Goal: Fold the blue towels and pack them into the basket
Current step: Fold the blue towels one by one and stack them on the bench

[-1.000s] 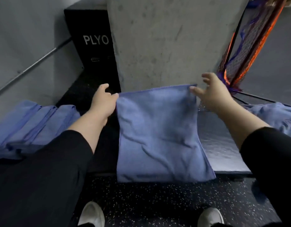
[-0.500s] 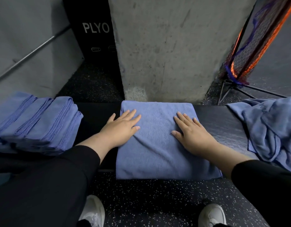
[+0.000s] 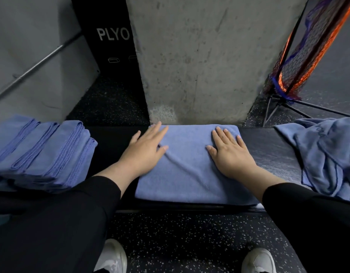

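Head view: one folded blue terry towel (image 3: 190,170) lies at the middle of the dark padded bench (image 3: 268,152), its near edge along the bench's front edge and its far edge at the back edge. Two hands on it, both flat with fingers straight and spread: left hand (image 3: 144,152) over the towel's left edge, right hand (image 3: 229,152) on its right half. One stack of folded blue towels (image 3: 42,152) at the bench's left end, count unclear, cut off by the frame. One crumpled heap of unfolded blue towels (image 3: 327,154) at the right end, also cut off. Two white shoes (image 3: 111,257) on the speckled floor, partly out of frame.
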Available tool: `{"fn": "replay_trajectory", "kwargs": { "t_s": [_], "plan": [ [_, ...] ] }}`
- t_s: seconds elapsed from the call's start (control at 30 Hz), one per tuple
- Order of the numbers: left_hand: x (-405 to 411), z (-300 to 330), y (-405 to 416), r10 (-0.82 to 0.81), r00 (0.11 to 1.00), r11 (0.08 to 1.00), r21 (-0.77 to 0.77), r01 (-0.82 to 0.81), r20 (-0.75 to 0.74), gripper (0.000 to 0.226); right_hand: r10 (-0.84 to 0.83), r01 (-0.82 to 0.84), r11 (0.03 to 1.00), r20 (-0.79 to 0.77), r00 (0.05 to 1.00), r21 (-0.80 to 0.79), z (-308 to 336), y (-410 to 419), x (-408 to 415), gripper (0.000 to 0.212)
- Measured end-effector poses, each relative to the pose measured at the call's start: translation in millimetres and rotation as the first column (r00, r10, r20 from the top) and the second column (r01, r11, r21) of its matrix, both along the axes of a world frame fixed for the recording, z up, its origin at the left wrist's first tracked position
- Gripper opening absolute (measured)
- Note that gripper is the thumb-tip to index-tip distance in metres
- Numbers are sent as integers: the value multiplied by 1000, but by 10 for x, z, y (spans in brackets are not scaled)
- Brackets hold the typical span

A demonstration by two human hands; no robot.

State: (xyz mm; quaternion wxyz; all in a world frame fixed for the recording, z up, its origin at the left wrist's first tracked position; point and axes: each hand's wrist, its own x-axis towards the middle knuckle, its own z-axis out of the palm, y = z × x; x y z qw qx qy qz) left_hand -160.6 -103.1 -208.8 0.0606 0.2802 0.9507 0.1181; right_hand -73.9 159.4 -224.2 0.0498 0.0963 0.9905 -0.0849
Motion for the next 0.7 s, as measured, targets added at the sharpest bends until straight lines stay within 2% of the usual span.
{"fn": "replay_trajectory", "kwargs": {
  "t_s": [0.07,0.17,0.3,0.37,0.43,0.5,0.57,0.7],
  "plan": [
    [-3,-56,-95,-1,997,993,-116,11,83,64,5,-5,1000,0,1000,-1,-3,11,-15,68],
    [-43,-58,-125,47,992,981,-192,-23,121,61,25,-25,999,2,1000,-22,-14,44,-25,68],
    [34,40,-140,45,999,967,-252,-42,6,59,148,-157,983,-101,984,-92,63,133,128,62],
    [139,80,-203,-71,995,977,-208,56,-66,58,277,-304,946,-213,937,-109,165,154,259,48],
    [278,105,-294,-242,970,952,-197,237,-6,57,400,-439,893,-276,874,-96,225,160,403,37],
    [430,90,-392,-278,957,926,-242,290,82,60,472,-509,853,-243,847,-118,219,190,590,38],
    [533,71,-495,-208,972,938,-259,230,111,63,505,-528,840,-178,845,-121,170,233,796,46],
    [635,74,-653,-173,984,942,-284,180,52,63,516,-527,842,-115,849,-117,190,371,1134,58]
  ]
}}
